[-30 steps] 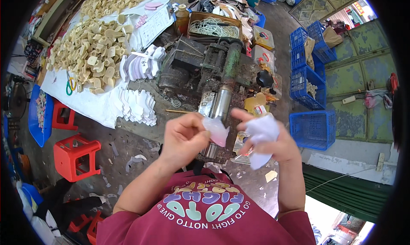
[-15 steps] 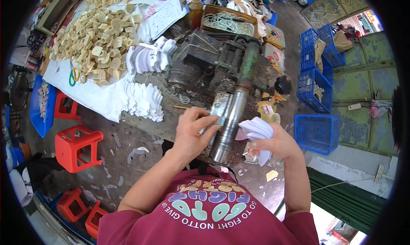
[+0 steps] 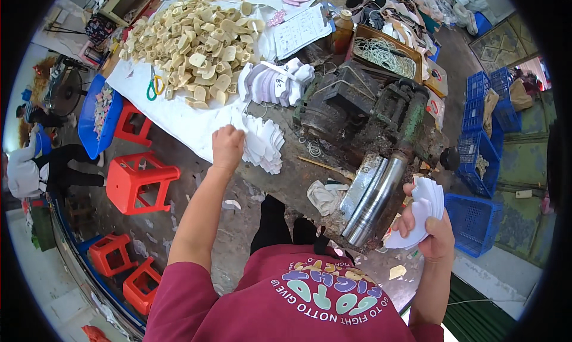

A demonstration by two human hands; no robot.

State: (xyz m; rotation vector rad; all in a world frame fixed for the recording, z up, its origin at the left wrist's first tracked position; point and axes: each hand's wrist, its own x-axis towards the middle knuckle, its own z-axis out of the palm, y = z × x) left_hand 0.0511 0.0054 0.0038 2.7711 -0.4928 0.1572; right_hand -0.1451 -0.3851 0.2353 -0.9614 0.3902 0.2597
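Currently hold a fanned stack of white pieces [image 3: 426, 208] in the right hand [image 3: 438, 241], closed around its near end, just right of the shiny metal cylinder [image 3: 375, 199]. Have the left hand [image 3: 226, 148] curled narrow at the left edge of a pile of loose white pieces [image 3: 262, 145]; cannot tell whether gripping one. See a white rag [image 3: 325, 196] left of the cylinder, on the near edge of the surface [image 3: 292, 178]. Find a tied bundle [image 3: 271, 83] beyond the pile, a beige heap [image 3: 202, 62] far left, and a blue crate [image 3: 473, 223] right.
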